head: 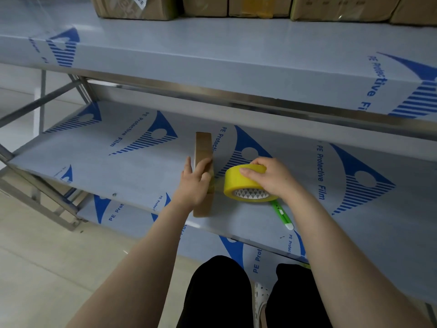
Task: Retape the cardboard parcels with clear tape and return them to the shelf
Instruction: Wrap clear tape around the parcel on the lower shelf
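A thin flat cardboard parcel (203, 147) stands on its edge on the middle shelf (118, 171). My left hand (195, 183) grips it from the near side, fingers wrapped over its top edge. My right hand (272, 176) holds a yellowish roll of clear tape (238, 185) just right of the parcel. A short strip of tape runs from the roll to the parcel's side. A green utility knife (282, 215) lies on the shelf, partly hidden under the roll and my right wrist.
Several cardboard boxes (257, 5) stand along the back of the upper shelf (212, 50). Blue-printed protective film covers all the shelves. A lower shelf (208, 242) shows below. The metal frame (42, 202) and tiled floor are at the left. My knees are at the bottom.
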